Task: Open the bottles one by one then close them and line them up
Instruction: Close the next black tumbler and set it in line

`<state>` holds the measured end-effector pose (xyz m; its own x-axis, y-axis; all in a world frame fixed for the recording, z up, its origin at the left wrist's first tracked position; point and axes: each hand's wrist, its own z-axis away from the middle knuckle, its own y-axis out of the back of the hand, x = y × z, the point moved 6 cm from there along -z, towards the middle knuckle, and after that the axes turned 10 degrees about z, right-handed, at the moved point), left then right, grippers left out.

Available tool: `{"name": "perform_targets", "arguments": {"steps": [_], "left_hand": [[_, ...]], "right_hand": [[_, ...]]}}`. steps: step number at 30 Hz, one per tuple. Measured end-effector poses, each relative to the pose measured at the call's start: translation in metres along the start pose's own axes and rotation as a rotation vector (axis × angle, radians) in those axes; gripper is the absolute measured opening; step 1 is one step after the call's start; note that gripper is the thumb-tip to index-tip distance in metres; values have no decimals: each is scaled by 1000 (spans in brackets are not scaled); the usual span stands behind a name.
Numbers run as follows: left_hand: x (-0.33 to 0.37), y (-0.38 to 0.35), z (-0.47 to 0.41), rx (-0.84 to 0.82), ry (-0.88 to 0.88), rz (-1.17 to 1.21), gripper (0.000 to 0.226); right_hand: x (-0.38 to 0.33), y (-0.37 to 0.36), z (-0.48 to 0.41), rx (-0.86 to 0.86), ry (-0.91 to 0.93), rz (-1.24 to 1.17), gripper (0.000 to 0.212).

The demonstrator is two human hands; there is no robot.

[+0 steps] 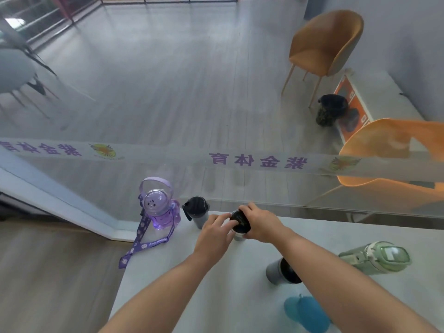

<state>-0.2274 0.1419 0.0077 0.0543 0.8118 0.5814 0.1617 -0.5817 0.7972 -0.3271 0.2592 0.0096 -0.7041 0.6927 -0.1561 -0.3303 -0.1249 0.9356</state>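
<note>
Two bare arms reach out from the bottom of the view over a white counter [216, 296]. Near the bottom edge sits a blue bottle [305, 313], partly hidden under the right arm. Just past it lies a grey bottle with a black lid [276, 272], tipped on its side. Beside that, further right, lies a pale green bottle [377, 257] on its side too, with its square lid pointing right.

Both hands meet at one small bottle [239, 236] near the far edge of the counter. This bottle stands up and has a grey body. The right hand [259, 224] is wrapped around the black lid [239, 221], gripping it from the right side. The left hand [213, 234] is curled in from the left, with its fingers [224, 227] touching the lid and the top of the bottle (I cannot tell how hard it grips).

Left of the hands stands another grey bottle with a black flip lid [195, 210], close by but not touching them. Further left, at the counter's corner, stands a purple see-through bottle [159, 207] with a round dome top and a little face on it. Its purple strap [144, 243] hangs down over the edge of the counter.

Behind the counter is a glass wall with purple writing [257, 161]. Through it you can see two orange chairs [329, 42].
</note>
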Motion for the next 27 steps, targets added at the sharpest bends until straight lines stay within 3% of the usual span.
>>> {"name": "perform_targets", "arguments": {"steps": [5,10,18,23,27], "left_hand": [[-7,23,-20,8,-59,-218,37],[-43,53,-32,-75,112,-315,60],[-83,60,-34,-234,325,-336,69],[-83,59,-36,-251,332,-281,68],[-70,65,-38,-189,250,-284,66]], "right_hand": [[3,4,-18,-46,-51,-14,84],[2,7,-27,-74,-82,-22,89],[-2,3,-33,-109,-105,-31,89],[-3,0,-36,-125,-121,-8,89],[1,3,-27,-159,-134,-2,105]]}}
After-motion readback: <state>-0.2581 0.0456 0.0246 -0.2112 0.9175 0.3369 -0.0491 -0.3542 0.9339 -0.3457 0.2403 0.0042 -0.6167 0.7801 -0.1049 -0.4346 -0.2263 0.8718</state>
